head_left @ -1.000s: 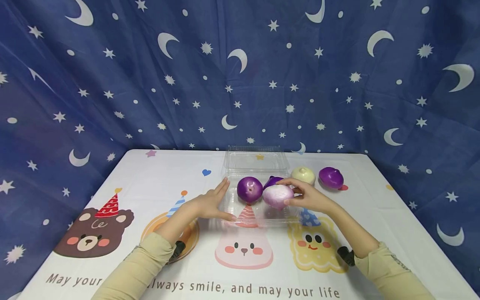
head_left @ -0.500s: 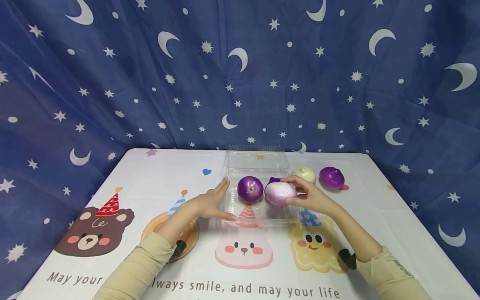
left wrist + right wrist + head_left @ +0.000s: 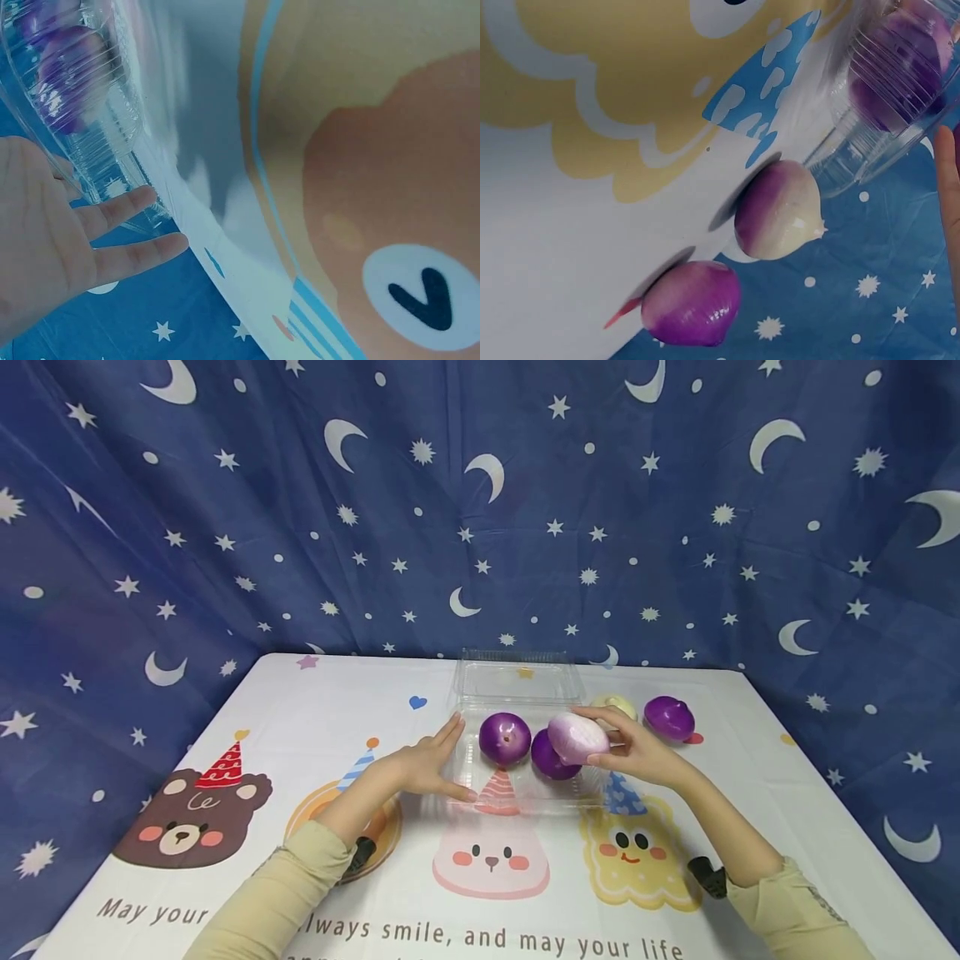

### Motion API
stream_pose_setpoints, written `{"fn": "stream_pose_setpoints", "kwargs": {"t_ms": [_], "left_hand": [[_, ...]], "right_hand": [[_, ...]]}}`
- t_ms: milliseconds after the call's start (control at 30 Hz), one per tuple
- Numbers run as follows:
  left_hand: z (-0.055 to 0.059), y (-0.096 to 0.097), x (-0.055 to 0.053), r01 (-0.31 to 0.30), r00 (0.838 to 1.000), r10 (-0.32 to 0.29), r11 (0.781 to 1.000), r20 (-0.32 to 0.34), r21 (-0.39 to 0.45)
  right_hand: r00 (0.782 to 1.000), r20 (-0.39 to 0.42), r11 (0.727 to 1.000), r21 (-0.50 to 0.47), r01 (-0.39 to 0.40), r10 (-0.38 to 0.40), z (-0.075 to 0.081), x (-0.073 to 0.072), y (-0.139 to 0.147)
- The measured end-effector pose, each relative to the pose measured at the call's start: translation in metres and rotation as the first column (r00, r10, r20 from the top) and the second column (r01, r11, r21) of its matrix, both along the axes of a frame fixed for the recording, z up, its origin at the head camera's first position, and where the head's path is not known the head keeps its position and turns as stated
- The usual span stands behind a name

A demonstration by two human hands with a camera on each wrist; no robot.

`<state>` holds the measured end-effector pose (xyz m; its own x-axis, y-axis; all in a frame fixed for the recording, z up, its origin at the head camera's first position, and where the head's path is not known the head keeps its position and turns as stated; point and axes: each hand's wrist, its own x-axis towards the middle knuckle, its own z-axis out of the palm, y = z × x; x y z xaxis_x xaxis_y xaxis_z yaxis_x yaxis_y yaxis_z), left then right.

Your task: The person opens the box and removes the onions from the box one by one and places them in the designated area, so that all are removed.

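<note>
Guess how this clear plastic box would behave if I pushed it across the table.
The box probably bends easily, since its plastic looks thin and see-through, though the ribs may stiffen it a little. Its lid, opened back behind it, might flap. The onions inside look smooth and round, so they could roll about.
</note>
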<state>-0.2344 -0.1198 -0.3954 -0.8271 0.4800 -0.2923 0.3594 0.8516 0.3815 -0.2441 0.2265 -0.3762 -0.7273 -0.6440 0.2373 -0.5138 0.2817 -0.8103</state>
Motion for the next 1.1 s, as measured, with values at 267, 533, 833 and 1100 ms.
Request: {"fn": "stream_pose_setpoints", "kwargs": {"t_ms": [267, 533, 833, 1100], "left_hand": [[0.001, 0.0, 0.001, -0.002, 1.0, 0.002, 1.0, -0.001, 0.013], [0.001, 0.0, 0.002, -0.004, 1.0, 0.004, 1.0, 0.002, 0.01], [0.001, 0.0, 0.001, 0.002, 1.0, -0.002, 1.0, 0.0, 0.005], [0.003, 0.0, 0.001, -0.002, 1.0, 0.002, 1.0, 0.007, 0.008]], "right_hand": [[0.996, -0.059, 0.997, -0.015, 0.073, -0.074, 0.0, 0.002, 0.001], [0.988, -0.081, 0.991, -0.033, 0.126, -0.129, -0.001, 0.001, 0.005], [0.984, -0.045, 0.985, 0.006, 0.172, -0.171, 0.0, 0.001, 0.009], [0.977, -0.032, 0.977, 0.041, 0.21, -0.209, -0.001, 0.001, 0.011]]}}
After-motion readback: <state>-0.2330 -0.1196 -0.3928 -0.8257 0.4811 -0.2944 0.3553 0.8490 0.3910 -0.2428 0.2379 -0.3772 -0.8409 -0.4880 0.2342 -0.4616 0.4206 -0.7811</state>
